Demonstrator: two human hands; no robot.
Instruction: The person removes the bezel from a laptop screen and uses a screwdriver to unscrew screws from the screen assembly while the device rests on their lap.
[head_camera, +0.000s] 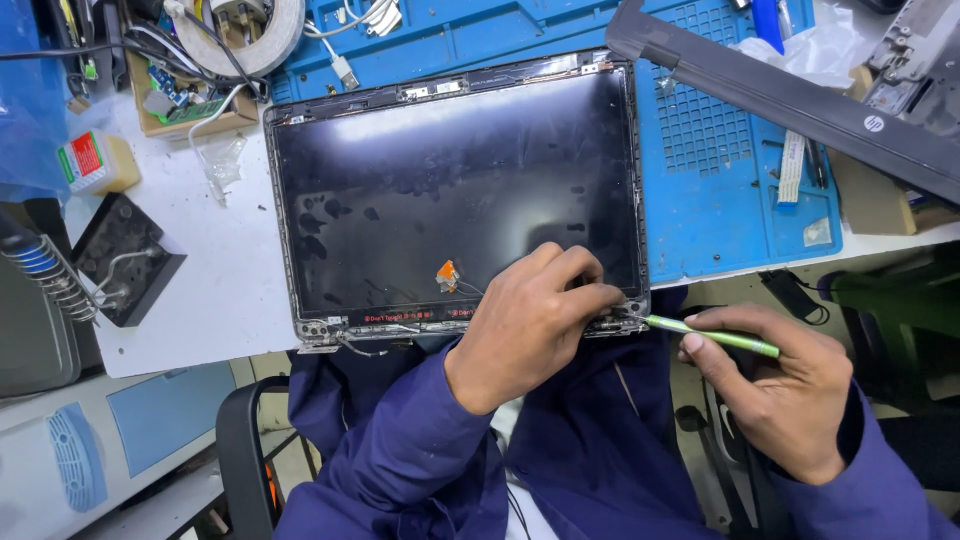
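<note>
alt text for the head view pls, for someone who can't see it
A left hand presses on the near right corner of a bare laptop screen panel while the right hand holds a green screwdriver to that corner's hinge. The panel lies partly on a blue mat.

Dark rectangular laptop screen (455, 190) lies on bench.

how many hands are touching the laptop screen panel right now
1: the left hand presses the laptop screen panel's lower right corner. The right hand holds a green screwdriver there.
</note>
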